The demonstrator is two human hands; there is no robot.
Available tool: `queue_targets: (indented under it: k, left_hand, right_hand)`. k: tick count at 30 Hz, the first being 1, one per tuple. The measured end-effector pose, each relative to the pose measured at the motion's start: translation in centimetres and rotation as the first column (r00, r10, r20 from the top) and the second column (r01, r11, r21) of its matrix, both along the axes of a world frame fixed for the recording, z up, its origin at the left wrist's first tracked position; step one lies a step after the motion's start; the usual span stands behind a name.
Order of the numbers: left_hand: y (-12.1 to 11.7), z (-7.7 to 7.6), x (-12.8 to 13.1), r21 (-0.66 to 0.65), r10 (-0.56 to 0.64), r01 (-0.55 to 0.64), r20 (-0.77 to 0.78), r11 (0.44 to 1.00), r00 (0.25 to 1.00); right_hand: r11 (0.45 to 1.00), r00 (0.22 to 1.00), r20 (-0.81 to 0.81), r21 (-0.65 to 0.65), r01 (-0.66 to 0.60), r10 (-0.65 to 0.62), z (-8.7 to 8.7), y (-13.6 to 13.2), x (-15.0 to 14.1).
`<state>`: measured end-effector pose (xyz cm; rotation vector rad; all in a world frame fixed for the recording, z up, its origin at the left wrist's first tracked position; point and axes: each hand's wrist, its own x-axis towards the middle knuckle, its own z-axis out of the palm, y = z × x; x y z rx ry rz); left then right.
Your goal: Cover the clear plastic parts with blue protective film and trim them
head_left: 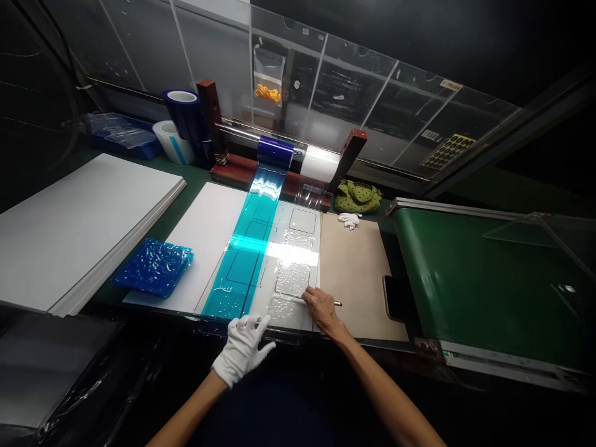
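My left hand [242, 351], in a white glove, is at the front edge of the work board, fingers apart, just below the end of a blue film strip [249, 261]. Bare, my right hand [321, 308] is closed round a slim pen-like tool [338, 303], whose end sticks out to the right; its tip is hidden. That hand rests at the right edge of a clear film strip [292, 279]. Both strips lie over a white board with rounded rectangle outlines [302, 220]. They run back to a blue roll [275, 151] and a clear-white roll [321, 162].
A red-brown roll stand [350, 158] holds the rolls. To the left lie a blue film stack [156, 267] and a thick white sheet stack [88, 217]. Right are brown board [356, 273], a phone [393, 298], a green pouch [357, 197] and a green conveyor belt [484, 279].
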<state>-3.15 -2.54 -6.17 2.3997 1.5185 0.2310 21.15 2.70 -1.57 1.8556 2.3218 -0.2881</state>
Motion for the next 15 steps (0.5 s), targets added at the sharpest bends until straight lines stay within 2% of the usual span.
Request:
queue_targets:
  k: [4,8,11,15]
  left_hand:
    - [-1.2,-1.6,0.5,0.001,-0.064,0.064,0.073,0.998,0.995]
    - [-0.5,-2.4,0.9,-0.036,-0.020,0.026,0.159,0.999,0.987]
    - [0.1,-1.4,0.7,-0.089,0.047,-0.027,0.231,0.996,0.972]
    - [0.8,1.1,0.5,-0.181,0.159,-0.104,0.322,0.978,0.933]
  right_hand:
    - [0.995,0.994,0.055,0.011,0.095,-0.096,0.7,-2.5,4.3]
    - [0.980,0.977,0.079,0.048,0.194,-0.197,1.6,-5.4,7.1]
    - [0.956,0.962,-0.004,0.103,0.274,-0.275,1.9,-7.1,7.4]
    - [0.929,0.937,-0.147,0.148,0.338,-0.317,2.1,-8.2,6.0]
